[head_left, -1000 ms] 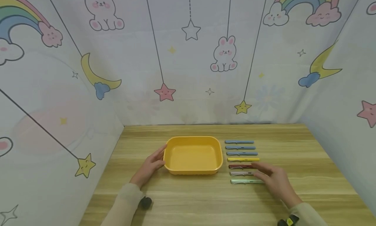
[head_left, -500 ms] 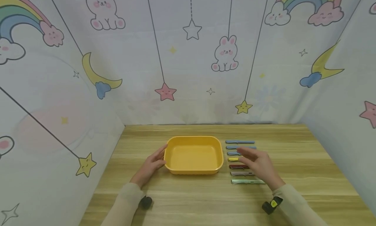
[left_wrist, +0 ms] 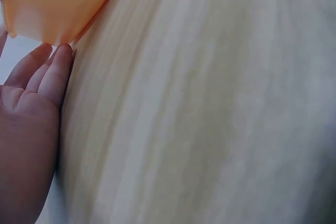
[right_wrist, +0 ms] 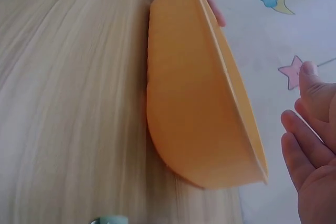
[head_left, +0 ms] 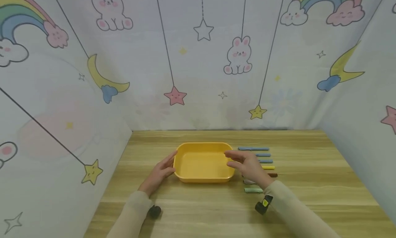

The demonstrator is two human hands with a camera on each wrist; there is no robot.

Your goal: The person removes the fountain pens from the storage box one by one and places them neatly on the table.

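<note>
A yellow plastic tray (head_left: 202, 180) with rounded corners stands on the wooden table, holding nothing. My left hand (head_left: 157, 175) touches its left end with extended fingers; in the left wrist view those fingertips meet the tray wall (left_wrist: 60, 9). Over the tray's right rim reaches my right hand (head_left: 249, 166), fingers loosely spread and nothing held; the right wrist view has this hand (right_wrist: 315, 150) beside the tray rim. Under and behind it lie pens in a column: a blue pen (head_left: 254, 149), more blue ones, a yellow pen (head_left: 268, 168), a dark red pen (head_left: 272, 175) and a pale green pen (head_left: 253, 190). It partly hides several.
The wooden table (head_left: 198, 210) ends at the back against a white cloth wall (head_left: 204, 66) printed with rabbits, stars and moons. Similar cloth hangs on both sides. A small black device is strapped at each wrist.
My right hand has moved from the lower pens up and left, across the column to the tray's right rim. The left hand stays at the tray's left end.
</note>
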